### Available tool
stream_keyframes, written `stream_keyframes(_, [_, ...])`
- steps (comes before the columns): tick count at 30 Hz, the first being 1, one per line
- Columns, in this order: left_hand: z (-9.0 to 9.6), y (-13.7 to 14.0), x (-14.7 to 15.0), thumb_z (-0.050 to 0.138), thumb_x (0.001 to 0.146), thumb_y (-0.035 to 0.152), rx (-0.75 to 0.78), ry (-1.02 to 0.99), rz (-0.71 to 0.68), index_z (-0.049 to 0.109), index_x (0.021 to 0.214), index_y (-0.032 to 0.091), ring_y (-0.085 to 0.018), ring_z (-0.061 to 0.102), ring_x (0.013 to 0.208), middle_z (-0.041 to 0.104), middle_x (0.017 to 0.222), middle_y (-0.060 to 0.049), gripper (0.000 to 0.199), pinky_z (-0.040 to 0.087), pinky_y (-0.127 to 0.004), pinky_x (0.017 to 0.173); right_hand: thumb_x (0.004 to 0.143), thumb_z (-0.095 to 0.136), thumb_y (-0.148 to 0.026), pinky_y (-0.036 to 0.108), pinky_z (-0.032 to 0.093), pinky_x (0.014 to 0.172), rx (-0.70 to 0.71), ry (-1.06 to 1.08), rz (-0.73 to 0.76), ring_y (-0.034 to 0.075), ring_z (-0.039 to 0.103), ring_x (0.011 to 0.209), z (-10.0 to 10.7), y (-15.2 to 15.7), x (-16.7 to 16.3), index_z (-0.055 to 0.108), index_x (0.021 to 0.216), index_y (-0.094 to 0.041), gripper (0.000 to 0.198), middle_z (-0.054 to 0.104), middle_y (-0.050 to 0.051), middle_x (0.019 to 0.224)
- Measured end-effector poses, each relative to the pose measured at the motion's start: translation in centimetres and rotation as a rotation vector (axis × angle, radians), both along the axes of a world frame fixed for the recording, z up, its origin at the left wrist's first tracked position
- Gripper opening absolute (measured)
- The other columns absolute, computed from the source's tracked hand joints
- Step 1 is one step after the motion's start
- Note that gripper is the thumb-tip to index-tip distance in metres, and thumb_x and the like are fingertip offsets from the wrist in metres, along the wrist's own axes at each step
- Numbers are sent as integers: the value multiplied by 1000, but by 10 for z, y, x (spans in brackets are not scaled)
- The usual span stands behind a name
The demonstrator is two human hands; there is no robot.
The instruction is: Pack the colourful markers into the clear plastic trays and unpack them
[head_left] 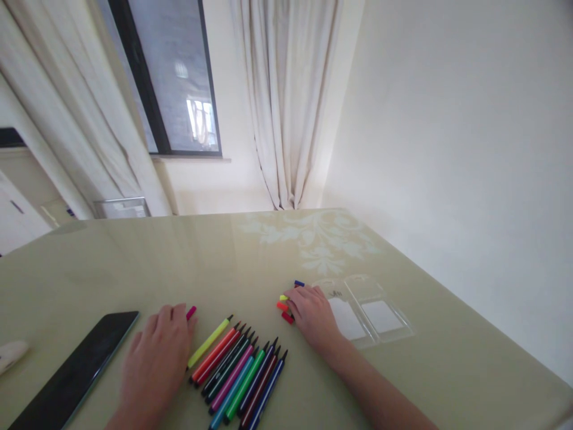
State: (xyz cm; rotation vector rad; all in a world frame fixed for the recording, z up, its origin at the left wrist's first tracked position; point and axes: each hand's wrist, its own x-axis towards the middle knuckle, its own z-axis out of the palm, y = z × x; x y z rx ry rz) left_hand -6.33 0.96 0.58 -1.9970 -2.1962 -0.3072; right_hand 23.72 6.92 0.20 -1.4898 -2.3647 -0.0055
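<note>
My left hand (156, 352) rests low over the table with its fingers curled. A magenta pen cap (191, 312) shows between its thumb and index finger. My right hand (314, 316) bends over a small group of pen caps, its fingertips partly hidden. Around those fingers I see a yellow cap (283, 297), an orange cap (282, 306), a red cap (287, 318) and a blue cap (299, 283). Between my hands lie several uncapped felt-tip pens (242, 371) in a slanted row, tips pointing away from me. A yellow felt-tip pen (209, 343) lies at the row's left end.
A clear plastic case (380, 301) with white paper inside lies open beyond my right forearm. To my left are a black tablet-like slab (78, 364) and a white rounded object (12, 355). The pale green table (201, 257) meets a white wall at right.
</note>
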Motion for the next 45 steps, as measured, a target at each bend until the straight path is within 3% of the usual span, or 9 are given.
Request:
stream_keyframes(5, [-8,3,-7,23,103,23,-41,217,-17,61,96,14,-35,61,99,64,100,-17,40,50,-48,81,102,56,-19,34,41,90,13,37,5,22,66,99,-1,-1,1,72,107,-23,18,75,5,101])
stream_keyframes(10, [-13,6,11,25,107,39,33,-244,-167,58,117,21,-25,71,92,71,110,-10,39,55,-36,78,102,57,-25,37,45,93,113,134,39,24,66,104,2,-10,-1,71,116,-23,20,75,9,110])
stream_keyframes(14, [-18,-9,47,30,106,53,51,-381,-406,63,114,32,-18,75,84,75,108,-2,40,56,-28,69,103,58,-33,37,47,97,208,203,264,23,66,109,10,-30,-11,58,141,-24,39,73,10,120])
stream_keyframes(20, [-20,-20,65,33,106,51,90,-340,-566,70,104,30,-17,75,79,78,95,-2,42,56,-24,66,108,46,-25,32,50,88,201,162,539,18,68,87,16,-42,-15,71,118,-25,27,76,3,91])
stream_keyframes(27, [-6,0,16,24,106,36,-101,-182,-24,62,117,25,-24,72,85,73,112,-8,41,55,-36,76,106,48,-34,36,53,88,251,388,57,21,69,91,12,4,30,76,111,-25,30,78,7,101])
stream_keyframes(30, [-9,7,4,22,105,25,-126,-99,-65,63,115,17,-26,69,100,68,111,-13,43,52,-39,88,105,48,-32,36,52,84,184,310,-76,23,66,89,8,12,27,75,111,-24,29,73,8,94])
stream_keyframes(38, [-4,-1,20,37,93,9,-216,146,-297,69,128,20,-33,61,117,67,129,-14,48,48,-49,103,102,53,-19,36,46,90,67,-14,-33,24,63,99,-1,7,0,73,110,-22,22,73,8,103])
stream_keyframes(41, [-4,-12,41,39,100,28,-201,43,-299,69,129,21,-35,60,123,65,138,-16,42,46,-52,104,105,51,-27,37,44,88,72,-56,-56,24,63,97,-1,8,-1,74,104,-22,24,74,7,99])
stream_keyframes(45, [-15,-25,68,39,96,64,-116,-90,-159,52,147,11,-38,56,131,58,146,-22,75,45,-54,106,104,53,-26,36,43,86,76,-24,-56,24,63,98,2,6,1,74,102,-23,22,74,7,99])
